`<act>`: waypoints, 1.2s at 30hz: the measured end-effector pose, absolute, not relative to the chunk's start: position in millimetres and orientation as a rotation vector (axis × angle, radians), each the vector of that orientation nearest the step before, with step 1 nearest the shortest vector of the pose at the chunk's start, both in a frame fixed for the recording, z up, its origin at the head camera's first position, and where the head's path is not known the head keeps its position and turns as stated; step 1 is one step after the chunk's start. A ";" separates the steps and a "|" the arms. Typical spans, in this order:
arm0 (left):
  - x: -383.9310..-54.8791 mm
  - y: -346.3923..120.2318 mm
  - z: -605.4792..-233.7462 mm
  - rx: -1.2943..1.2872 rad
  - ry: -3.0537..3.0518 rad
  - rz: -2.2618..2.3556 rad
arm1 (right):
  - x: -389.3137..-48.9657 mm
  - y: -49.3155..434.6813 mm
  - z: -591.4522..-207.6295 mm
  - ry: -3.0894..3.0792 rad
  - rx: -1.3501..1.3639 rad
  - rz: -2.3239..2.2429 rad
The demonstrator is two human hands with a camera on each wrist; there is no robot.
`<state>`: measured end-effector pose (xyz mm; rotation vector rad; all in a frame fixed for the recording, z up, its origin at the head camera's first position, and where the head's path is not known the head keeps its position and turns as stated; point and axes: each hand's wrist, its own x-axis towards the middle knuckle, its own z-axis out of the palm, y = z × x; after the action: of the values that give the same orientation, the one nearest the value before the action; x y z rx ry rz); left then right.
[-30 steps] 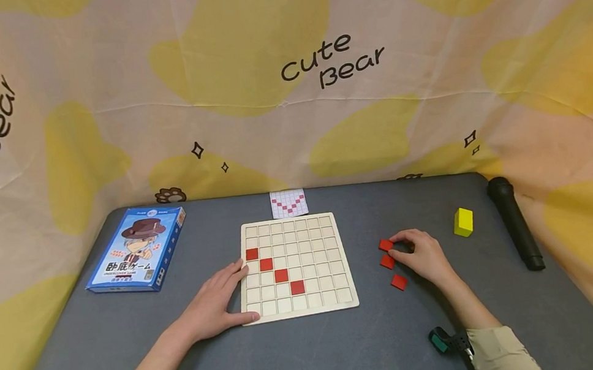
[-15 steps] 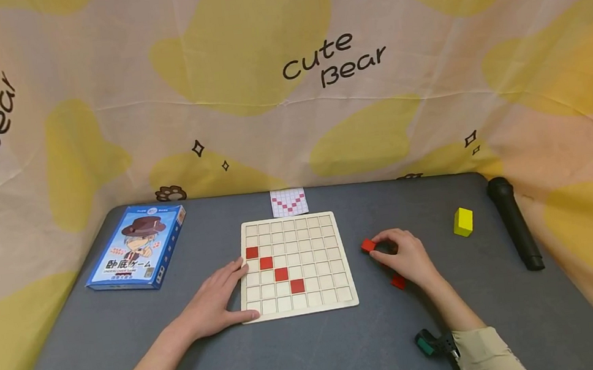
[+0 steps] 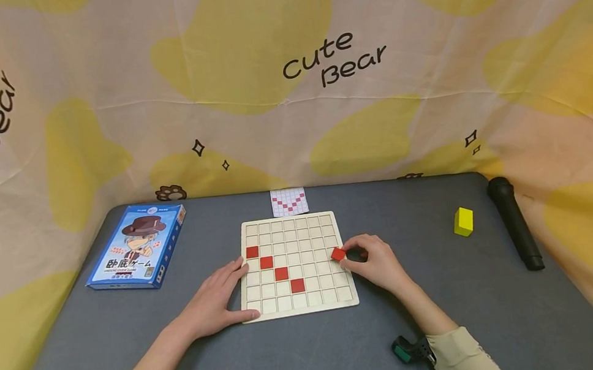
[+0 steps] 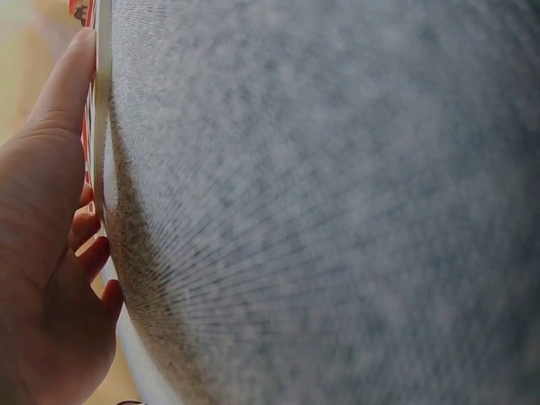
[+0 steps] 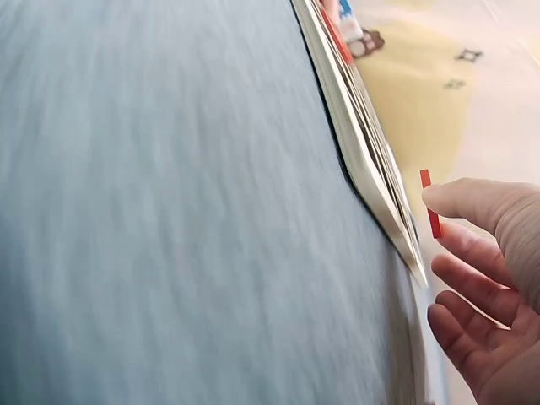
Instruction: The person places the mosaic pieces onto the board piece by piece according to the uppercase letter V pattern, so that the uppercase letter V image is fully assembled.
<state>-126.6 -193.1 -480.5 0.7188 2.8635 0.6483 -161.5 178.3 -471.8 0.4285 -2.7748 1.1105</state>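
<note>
A pale square grid board (image 3: 313, 229) lies on the table, and four-sided red tiles fill several of its cells in a diagonal, one being this red tile (image 3: 281, 274). My left hand (image 3: 213, 300) rests along the board's left side, fingers at the edge and thumb at the near corner. Thumb and index finger of my right hand (image 3: 375, 262) pinch another red tile (image 3: 338, 254) over the board's right edge. In the right wrist view that tile (image 5: 431, 207) appears edge-on, raised above the board (image 5: 371, 160), with the other fingers loosely bent.
A small card with a pink grid pattern (image 3: 289, 202) lies behind the board. At the left is a blue game box (image 3: 137, 247). A yellow block (image 3: 463, 222) and a black microphone (image 3: 516, 223) lie to the right. A printed cloth (image 3: 241, 93) hangs behind the table.
My right hand has picked up a red tile from the loose ones on the right and carried it left to the board's edge. The left hand has stayed in place.
</note>
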 end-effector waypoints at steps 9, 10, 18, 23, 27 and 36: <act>-126.8 -192.7 -478.9 0.720 2.854 0.641 | -159.8 148.7 -471.0 -2.763 0.575 1.189; -126.6 -192.7 -478.8 0.720 2.853 0.641 | -159.6 146.2 -470.9 -2.765 0.592 1.196; -126.8 -192.5 -478.5 0.726 2.862 0.650 | -160.9 134.3 -474.4 -2.773 0.731 1.144; -126.8 -192.6 -479.4 0.732 2.868 0.649 | -161.9 132.1 -476.0 -2.770 0.790 1.106; -127.0 -192.9 -480.2 0.739 2.870 0.647 | -160.9 131.9 -475.9 -2.770 0.796 1.114; -127.0 -193.0 -479.1 0.744 2.867 0.652 | -159.6 132.4 -477.0 -2.730 0.829 1.103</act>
<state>-127.0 -193.0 -479.1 0.7444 2.8670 0.6516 -159.6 132.4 -477.0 0.8288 -2.7297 1.1030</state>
